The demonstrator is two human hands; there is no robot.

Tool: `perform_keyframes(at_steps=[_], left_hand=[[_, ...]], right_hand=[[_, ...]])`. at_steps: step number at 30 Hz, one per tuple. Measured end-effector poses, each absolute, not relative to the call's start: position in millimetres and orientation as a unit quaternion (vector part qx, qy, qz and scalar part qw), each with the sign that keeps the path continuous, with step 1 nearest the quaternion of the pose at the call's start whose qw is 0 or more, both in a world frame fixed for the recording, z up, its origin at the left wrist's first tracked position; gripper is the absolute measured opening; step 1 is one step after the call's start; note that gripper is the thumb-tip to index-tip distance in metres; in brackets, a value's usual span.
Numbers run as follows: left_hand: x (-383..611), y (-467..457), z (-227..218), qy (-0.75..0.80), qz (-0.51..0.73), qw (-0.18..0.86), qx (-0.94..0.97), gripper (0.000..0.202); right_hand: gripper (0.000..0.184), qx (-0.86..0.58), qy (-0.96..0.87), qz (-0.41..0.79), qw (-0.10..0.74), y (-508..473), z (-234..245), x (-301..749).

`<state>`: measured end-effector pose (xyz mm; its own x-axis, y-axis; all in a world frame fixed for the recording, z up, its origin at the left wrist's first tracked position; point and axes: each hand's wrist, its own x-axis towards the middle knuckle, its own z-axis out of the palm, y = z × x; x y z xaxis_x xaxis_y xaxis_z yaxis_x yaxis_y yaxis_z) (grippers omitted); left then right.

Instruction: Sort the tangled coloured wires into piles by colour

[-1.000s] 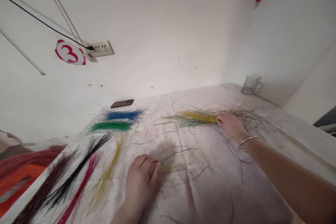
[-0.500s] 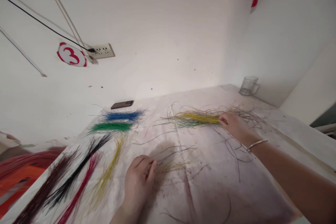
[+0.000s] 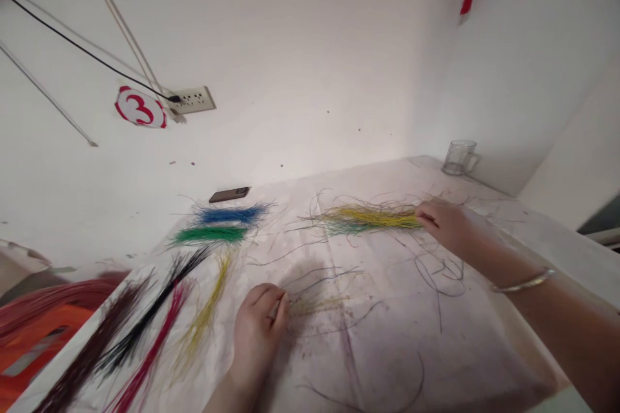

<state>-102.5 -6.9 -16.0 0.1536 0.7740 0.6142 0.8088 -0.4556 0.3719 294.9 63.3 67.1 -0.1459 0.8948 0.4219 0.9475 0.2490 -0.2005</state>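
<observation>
A mixed bundle of thin wires (image 3: 372,217), yellow on top with green beneath and dark strands around it, lies across the right side of the table. My right hand (image 3: 440,222) is closed in a pinch at its right end, fingertips on the wire ends; how many strands are between them is hidden. My left hand (image 3: 261,319) rests nearer to me with thumb and fingers pressed together. Thin strands, one of them a blue wire (image 3: 324,279), run out to the right beside its fingertips, but what it grips is hidden.
Sorted bundles lie to the left: blue wires (image 3: 230,215), green wires (image 3: 210,234), black wires (image 3: 155,313), pink wires (image 3: 157,342), yellow wires (image 3: 208,310) and dark red wires (image 3: 97,342). A phone (image 3: 229,194) and a glass mug (image 3: 458,157) stand by the wall. Loose strands are scattered about.
My right hand has moved a little to the right along the mixed bundle, its forearm shifting right too. My left hand stays almost where it was. The view has shifted slightly.
</observation>
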Motion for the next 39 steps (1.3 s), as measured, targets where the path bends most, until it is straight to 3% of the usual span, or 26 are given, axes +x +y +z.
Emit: perform_keyframes(at_steps=[5,8,10,12,16,23,34,39], left_hand=[[-87.3,-26.8,11.6,-0.515,-0.414,0.088,-0.746,0.012],[-57.7,-52.3,42.9,-0.465,-0.415,0.140,-0.770,0.032],[-36.6,-65.0,58.1,-0.419,-0.388,0.121,-0.812,0.047],[-22.2,-70.7,63.2,-0.405,-0.358,0.051,-0.840,0.047],[-26.0,-72.3,50.2,-0.421,-0.360,-0.100,-0.826,0.013],[-78.7,-66.9,31.7,-0.473,-0.252,-0.101,-0.838,0.018],[-69.1,-1.2,-5.5,-0.483,-0.195,-0.027,-0.853,0.020],[-73.5,2.1,-16.2,-0.455,-0.227,-0.016,-0.861,0.019]], right_hand=[[0.015,-0.607,-0.740,-0.077,0.281,14.2,106.3,278.2],[0.018,-0.528,-0.799,0.006,0.287,-5.7,105.3,250.3],[0.018,-0.463,-0.839,0.060,0.280,-16.3,96.8,225.3],[0.016,-0.420,-0.854,0.110,0.286,-26.6,86.3,201.5],[0.015,-0.382,-0.861,0.193,0.274,-40.6,67.8,178.0],[0.017,-0.385,-0.874,0.215,0.202,-24.0,42.0,200.7],[0.016,-0.540,-0.783,0.197,0.238,17.7,0.6,228.5],[0.018,-0.571,-0.760,0.181,0.253,26.0,-8.2,246.4]])
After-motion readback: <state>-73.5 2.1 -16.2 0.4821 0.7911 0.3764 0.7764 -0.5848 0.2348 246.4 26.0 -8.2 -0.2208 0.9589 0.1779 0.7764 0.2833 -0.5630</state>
